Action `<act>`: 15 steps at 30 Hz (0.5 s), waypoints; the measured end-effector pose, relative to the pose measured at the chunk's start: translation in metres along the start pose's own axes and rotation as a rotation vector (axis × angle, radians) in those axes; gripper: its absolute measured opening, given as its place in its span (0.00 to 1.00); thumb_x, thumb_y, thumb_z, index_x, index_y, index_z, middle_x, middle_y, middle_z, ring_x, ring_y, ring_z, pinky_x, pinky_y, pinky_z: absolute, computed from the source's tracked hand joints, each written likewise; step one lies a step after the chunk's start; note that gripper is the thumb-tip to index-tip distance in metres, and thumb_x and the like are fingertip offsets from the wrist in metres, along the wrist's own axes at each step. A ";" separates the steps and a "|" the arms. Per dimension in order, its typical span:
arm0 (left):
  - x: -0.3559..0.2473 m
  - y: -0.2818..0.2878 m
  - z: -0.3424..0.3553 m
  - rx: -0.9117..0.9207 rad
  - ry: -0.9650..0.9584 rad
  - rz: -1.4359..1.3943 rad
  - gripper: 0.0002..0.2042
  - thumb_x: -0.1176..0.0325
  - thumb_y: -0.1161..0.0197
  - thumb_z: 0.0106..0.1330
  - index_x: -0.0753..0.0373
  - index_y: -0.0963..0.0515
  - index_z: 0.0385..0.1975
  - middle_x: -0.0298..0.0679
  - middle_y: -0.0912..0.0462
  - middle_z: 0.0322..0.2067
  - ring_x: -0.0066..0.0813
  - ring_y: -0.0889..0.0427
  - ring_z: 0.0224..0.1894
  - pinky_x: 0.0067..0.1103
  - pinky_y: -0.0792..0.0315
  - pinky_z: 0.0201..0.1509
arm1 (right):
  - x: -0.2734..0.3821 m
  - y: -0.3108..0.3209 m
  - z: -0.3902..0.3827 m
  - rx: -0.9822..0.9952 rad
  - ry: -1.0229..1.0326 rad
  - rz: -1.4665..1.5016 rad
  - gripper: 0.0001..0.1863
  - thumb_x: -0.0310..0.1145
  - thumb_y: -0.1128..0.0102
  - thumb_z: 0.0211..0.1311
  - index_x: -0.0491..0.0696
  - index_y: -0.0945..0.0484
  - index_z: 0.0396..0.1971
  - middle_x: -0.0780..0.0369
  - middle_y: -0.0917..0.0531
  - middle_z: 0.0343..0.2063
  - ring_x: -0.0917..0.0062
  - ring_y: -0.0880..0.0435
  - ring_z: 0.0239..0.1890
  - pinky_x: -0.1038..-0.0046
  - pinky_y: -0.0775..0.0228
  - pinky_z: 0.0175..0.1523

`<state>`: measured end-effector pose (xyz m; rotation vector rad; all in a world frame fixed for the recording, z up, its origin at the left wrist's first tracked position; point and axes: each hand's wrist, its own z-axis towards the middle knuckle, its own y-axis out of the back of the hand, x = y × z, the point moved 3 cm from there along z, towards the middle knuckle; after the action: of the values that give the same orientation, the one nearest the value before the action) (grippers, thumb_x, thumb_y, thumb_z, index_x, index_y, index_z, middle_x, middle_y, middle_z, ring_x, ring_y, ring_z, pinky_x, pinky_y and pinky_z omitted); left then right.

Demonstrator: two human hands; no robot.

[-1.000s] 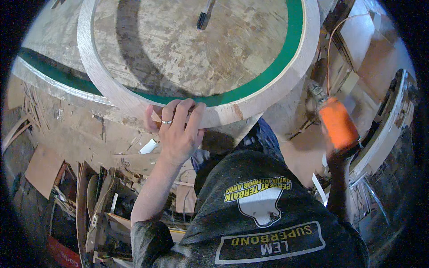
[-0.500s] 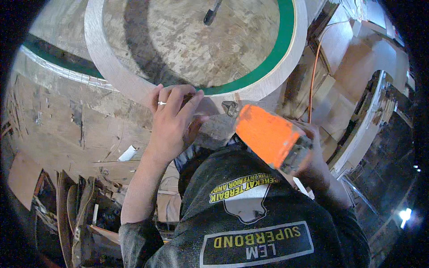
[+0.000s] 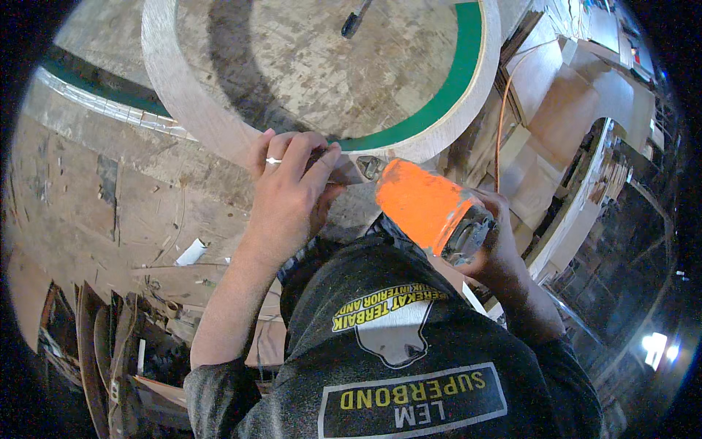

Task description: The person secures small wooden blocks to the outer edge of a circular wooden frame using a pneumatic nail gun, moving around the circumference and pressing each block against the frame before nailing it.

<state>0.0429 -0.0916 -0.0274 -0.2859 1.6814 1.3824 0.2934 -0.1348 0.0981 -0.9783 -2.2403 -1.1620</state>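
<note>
Orange plastic power tool (image 3: pixel 428 208), chunky body with a metal end, gripped in the right hand (image 3: pixel 497 241), fingers wrapped shut round it, nose aimed at the near rim of the ring. A thin orange cord (image 3: pixel 500 117) trails off to the far right. The left hand (image 3: pixel 292 190) lies flat-ish on the rim, fingers curled over the edge, thumb and fingertips pinching a small strip or edge piece there; I cannot tell exactly what. Looks held so to steady the work right beside the tool's nose. Plain band on one finger.

The curved wooden ring (image 3: pixel 183 102) is large and round, pale raw side wall, green band (image 3: pixel 461 80) on the inner face. Inside it a rough flaked chipboard panel (image 3: pixel 307 66), speckled brown. A dark tool handle (image 3: pixel 355 20) lies on that panel, far side, well apart from the hands.

Left: worn wooden floor (image 3: pixel 88 205), scuffed, with scraps and a small white tube (image 3: pixel 191 252). Right: stacked pale wooden parts (image 3: pixel 570 110), curved and boxy.
</note>
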 end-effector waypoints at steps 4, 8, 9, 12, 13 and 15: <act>-0.001 0.001 0.002 0.010 0.002 -0.002 0.26 0.67 0.22 0.50 0.58 0.14 0.53 0.37 0.20 0.51 0.41 0.23 0.58 0.46 0.43 0.75 | 0.006 -0.002 0.004 0.022 0.058 -0.003 0.41 0.40 0.15 0.42 0.40 0.17 0.59 0.56 0.09 0.48 0.72 0.09 0.48 0.69 0.19 0.55; 0.000 -0.001 -0.002 -0.026 -0.022 -0.001 0.26 0.67 0.23 0.50 0.59 0.15 0.53 0.38 0.21 0.51 0.41 0.23 0.59 0.46 0.44 0.76 | -0.005 0.000 0.005 0.187 -0.030 -0.142 0.38 0.31 0.13 0.44 0.40 0.22 0.58 0.57 0.13 0.49 0.73 0.12 0.52 0.67 0.21 0.59; 0.000 -0.001 -0.003 -0.029 -0.024 0.002 0.26 0.67 0.23 0.50 0.59 0.15 0.53 0.38 0.21 0.51 0.41 0.23 0.59 0.46 0.44 0.76 | -0.005 -0.003 0.006 0.184 -0.026 -0.144 0.38 0.31 0.13 0.44 0.40 0.22 0.58 0.57 0.13 0.49 0.73 0.12 0.52 0.67 0.21 0.59; 0.004 0.000 -0.008 -0.006 -0.032 0.008 0.31 0.68 0.20 0.49 0.53 0.16 0.59 0.38 0.19 0.56 0.43 0.23 0.62 0.48 0.46 0.77 | -0.003 0.000 0.007 0.126 -0.221 -0.204 0.28 0.30 0.21 0.55 0.38 0.19 0.55 0.59 0.09 0.47 0.78 0.10 0.48 0.71 0.18 0.56; 0.003 0.005 -0.008 -0.049 -0.080 -0.014 0.33 0.67 0.20 0.49 0.55 0.17 0.61 0.40 0.20 0.59 0.43 0.24 0.65 0.48 0.47 0.78 | -0.004 0.001 0.012 0.121 -0.201 -0.211 0.28 0.30 0.21 0.55 0.38 0.19 0.55 0.59 0.09 0.47 0.78 0.10 0.48 0.71 0.18 0.56; 0.001 0.019 -0.019 -0.114 -0.123 -0.016 0.35 0.67 0.19 0.49 0.57 0.18 0.63 0.41 0.21 0.62 0.43 0.25 0.68 0.48 0.49 0.79 | -0.003 -0.001 0.021 0.090 -0.008 -0.247 0.28 0.28 0.21 0.54 0.38 0.19 0.56 0.59 0.09 0.47 0.77 0.11 0.50 0.69 0.19 0.58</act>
<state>0.0203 -0.1014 -0.0169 -0.2731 1.4997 1.4571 0.2936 -0.1184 0.0842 -0.6876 -2.4492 -1.1465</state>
